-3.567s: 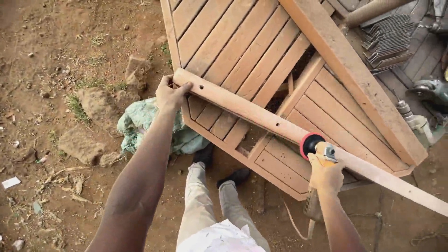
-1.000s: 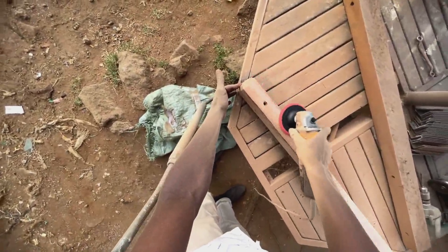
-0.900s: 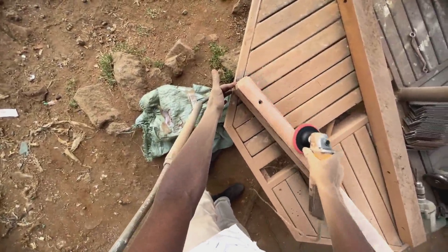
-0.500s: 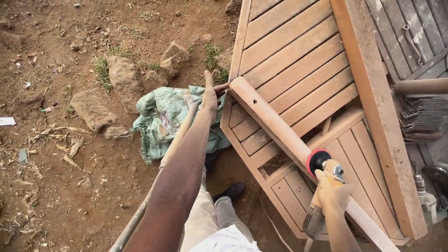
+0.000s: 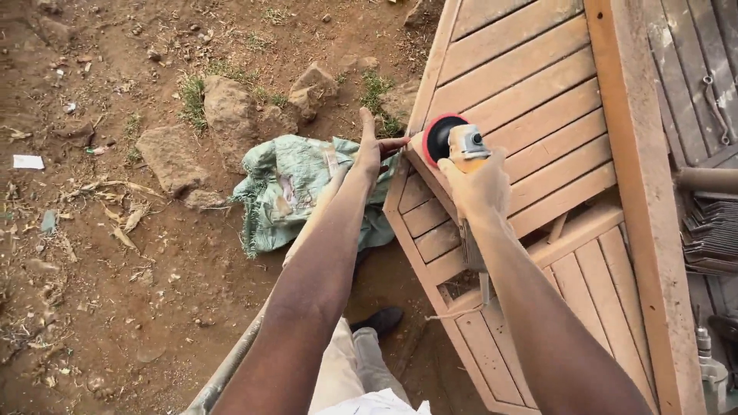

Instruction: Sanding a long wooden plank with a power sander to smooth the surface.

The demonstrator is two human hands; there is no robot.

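My right hand grips an orange angle grinder whose red sanding disc presses on the near end of a long wooden beam. My left hand holds that end of the beam, fingers stretched out along its edge. The beam lies across a slatted wooden door that rests flat below it. Most of the beam is hidden behind my right forearm.
A crumpled green sack lies on the red dirt just left of the door. Rocks and tufts of grass sit beyond it. A thick wooden post runs along the door's right side, with metal parts further right. My shoe shows below.
The grinder has travelled back up the beam from its lower stretch to the near end by my left hand. My left hand has kept its hold on the beam end.
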